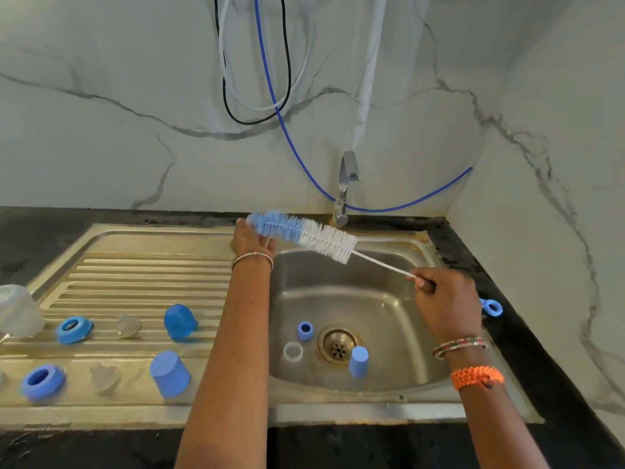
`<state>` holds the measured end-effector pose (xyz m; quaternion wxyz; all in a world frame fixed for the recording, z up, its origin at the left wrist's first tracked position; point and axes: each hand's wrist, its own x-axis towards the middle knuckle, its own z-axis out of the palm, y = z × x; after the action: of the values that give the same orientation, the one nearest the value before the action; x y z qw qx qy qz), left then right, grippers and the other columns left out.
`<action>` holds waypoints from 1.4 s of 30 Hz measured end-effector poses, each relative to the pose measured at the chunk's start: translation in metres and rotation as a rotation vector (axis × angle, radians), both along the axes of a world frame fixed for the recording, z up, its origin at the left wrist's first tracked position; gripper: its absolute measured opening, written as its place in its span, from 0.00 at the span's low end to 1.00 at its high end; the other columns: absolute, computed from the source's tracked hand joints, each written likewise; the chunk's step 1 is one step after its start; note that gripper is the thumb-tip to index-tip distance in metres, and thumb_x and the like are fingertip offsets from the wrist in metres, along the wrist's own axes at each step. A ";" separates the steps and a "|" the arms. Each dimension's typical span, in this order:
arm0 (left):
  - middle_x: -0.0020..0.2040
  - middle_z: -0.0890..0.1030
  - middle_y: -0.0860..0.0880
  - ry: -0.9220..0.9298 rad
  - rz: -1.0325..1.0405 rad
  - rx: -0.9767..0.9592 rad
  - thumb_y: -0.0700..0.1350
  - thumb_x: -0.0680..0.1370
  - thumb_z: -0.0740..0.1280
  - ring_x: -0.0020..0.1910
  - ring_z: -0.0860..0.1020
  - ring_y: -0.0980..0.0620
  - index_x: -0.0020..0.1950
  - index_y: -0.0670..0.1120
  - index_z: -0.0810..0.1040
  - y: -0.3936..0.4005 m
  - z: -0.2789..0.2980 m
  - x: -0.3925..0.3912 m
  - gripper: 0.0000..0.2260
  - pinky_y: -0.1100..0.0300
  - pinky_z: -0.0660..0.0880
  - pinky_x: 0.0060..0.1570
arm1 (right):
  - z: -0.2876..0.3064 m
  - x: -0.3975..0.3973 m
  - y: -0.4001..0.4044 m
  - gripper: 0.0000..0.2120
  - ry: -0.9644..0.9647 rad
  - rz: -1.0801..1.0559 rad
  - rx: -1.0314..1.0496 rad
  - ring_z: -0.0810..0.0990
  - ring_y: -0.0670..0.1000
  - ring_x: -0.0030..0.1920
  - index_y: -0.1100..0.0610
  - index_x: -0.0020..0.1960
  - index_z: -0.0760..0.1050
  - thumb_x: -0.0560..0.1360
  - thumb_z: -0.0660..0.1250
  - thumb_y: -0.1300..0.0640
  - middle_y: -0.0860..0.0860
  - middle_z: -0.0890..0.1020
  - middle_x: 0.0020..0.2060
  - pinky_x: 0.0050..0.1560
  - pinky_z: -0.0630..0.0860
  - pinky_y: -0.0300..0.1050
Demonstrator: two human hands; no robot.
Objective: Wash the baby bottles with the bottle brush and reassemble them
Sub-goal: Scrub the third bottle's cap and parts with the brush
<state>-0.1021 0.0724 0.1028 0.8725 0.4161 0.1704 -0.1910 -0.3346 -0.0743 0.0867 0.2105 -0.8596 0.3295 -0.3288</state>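
Right hand (446, 306) grip closed on brush (304, 233) handle; left hand (253, 240) cups bristle tip at centre frame, steadying it above sink (389, 333).

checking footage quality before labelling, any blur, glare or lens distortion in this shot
Head view: wide-angle bending curves the counter edge and wall corner; the left-edge parts, such as the clear bottle, look soft and smeared; mild glare on the sink basin and a pale streak of reflection on the wall above the tap; bottle brush and both hands reasonably sharp.
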 end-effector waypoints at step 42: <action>0.60 0.75 0.48 -0.162 -0.272 0.149 0.49 0.81 0.54 0.43 0.75 0.52 0.47 0.48 0.75 0.023 -0.035 0.026 0.11 0.57 0.72 0.44 | -0.007 -0.015 -0.011 0.04 -0.017 0.258 -0.606 0.78 0.58 0.32 0.60 0.44 0.80 0.71 0.67 0.66 0.54 0.80 0.33 0.29 0.75 0.48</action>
<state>-0.0759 0.0950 0.0677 0.8162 0.5129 0.0556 -0.2599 -0.3497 -0.0850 0.0796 -0.0121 -0.9150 0.1035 -0.3898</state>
